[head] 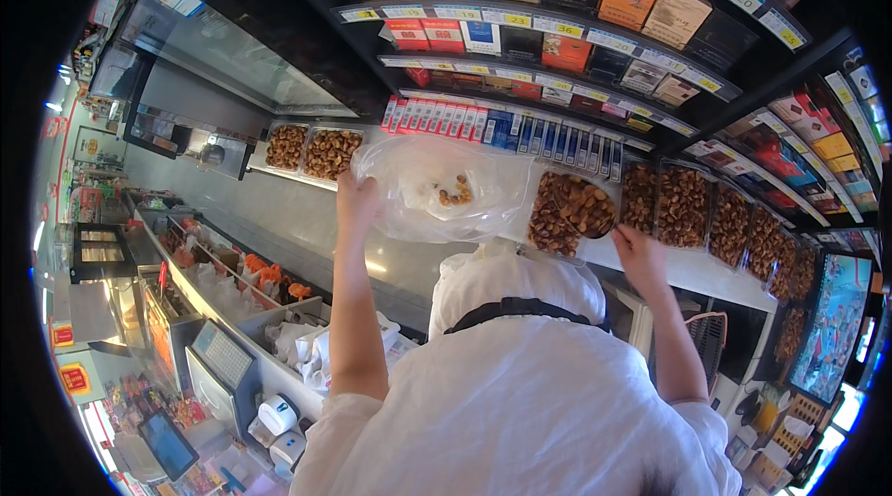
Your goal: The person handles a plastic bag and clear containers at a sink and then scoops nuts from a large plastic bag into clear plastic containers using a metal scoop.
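Observation:
My left hand grips the edge of a large clear plastic bag, which lies spread on the counter with a small pile of brown beans or nuts in its middle. In my right hand is the handle of a dark, round scoop heaped with the same brown pieces. That scoop is over a clear plastic tub full of them, just right of the bag. How far the scoop touches the tub's contents cannot be told.
Two filled tubs stand left of the bag, and several more line the counter to the right. Cigarette shelves rise behind. At the lower left are a counter with plastic bags and a scale; a monitor stands far right.

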Demonstrator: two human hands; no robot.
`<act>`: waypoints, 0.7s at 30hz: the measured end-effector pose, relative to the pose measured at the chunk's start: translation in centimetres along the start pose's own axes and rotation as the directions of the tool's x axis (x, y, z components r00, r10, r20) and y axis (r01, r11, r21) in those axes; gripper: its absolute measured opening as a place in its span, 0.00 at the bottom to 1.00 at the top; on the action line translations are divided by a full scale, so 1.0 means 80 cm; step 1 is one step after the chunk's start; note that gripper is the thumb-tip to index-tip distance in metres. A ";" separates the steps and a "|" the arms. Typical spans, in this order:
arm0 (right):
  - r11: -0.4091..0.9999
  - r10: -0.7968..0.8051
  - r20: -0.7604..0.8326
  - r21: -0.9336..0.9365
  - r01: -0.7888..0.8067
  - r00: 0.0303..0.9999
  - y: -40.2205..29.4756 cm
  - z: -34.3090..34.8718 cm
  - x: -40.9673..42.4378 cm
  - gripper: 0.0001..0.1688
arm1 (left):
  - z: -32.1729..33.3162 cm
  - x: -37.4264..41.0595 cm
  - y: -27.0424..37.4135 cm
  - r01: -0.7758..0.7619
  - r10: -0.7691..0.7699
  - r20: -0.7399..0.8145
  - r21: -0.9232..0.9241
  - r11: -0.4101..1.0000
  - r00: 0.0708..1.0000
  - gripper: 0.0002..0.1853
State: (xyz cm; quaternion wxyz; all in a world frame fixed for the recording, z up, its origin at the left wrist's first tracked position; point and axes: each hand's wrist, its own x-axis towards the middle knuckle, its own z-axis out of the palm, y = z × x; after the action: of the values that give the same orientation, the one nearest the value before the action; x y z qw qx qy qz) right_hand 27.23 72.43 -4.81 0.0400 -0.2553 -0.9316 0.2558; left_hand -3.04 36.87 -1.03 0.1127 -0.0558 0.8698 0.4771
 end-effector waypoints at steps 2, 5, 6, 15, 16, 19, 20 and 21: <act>0.983 0.017 0.017 -0.182 -0.014 1.000 -0.009 0.019 -0.014 0.18 | -0.002 -0.010 0.002 0.092 -0.082 0.074 -0.141 0.986 0.994 0.19; 0.916 0.048 0.045 -0.400 -0.026 0.998 -0.018 0.036 -0.032 0.26 | -0.005 -0.022 -0.001 0.204 -0.092 0.251 -0.469 0.860 0.964 0.22; 0.905 0.025 0.016 -0.424 -0.016 1.000 -0.017 0.039 -0.035 0.27 | -0.007 -0.026 -0.002 0.236 -0.087 0.300 -0.509 0.828 0.950 0.23; 0.992 -0.053 -0.293 -0.123 0.018 0.955 -0.035 -0.017 -0.038 0.23 | 0.001 -0.055 -0.027 0.227 -0.003 0.389 -0.533 0.815 0.921 0.27; 0.997 -0.081 -0.350 -0.031 0.075 0.933 -0.044 -0.029 -0.034 0.22 | 0.005 -0.056 -0.031 0.186 0.015 0.357 -0.523 0.832 0.934 0.28; 0.941 -0.243 -0.358 0.139 0.308 0.902 -0.079 -0.062 -0.023 0.21 | 0.011 -0.053 -0.040 0.172 -0.029 0.317 -0.433 0.885 0.948 0.30; 0.908 -0.342 -0.274 0.152 0.392 0.899 -0.092 -0.072 -0.019 0.21 | 0.011 -0.053 -0.042 0.186 -0.062 0.307 -0.394 0.900 0.950 0.31; 0.869 -0.433 -0.193 0.170 0.464 0.881 -0.106 -0.078 -0.012 0.21 | 0.012 -0.056 -0.031 0.182 -0.072 0.300 -0.358 0.916 0.951 0.29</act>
State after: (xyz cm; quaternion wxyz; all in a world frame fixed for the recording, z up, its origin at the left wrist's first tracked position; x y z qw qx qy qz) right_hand 25.52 68.53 4.89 0.1945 -0.0440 -0.9272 0.3170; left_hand 1.97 36.30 -2.48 0.2529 -0.0653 0.7298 0.6318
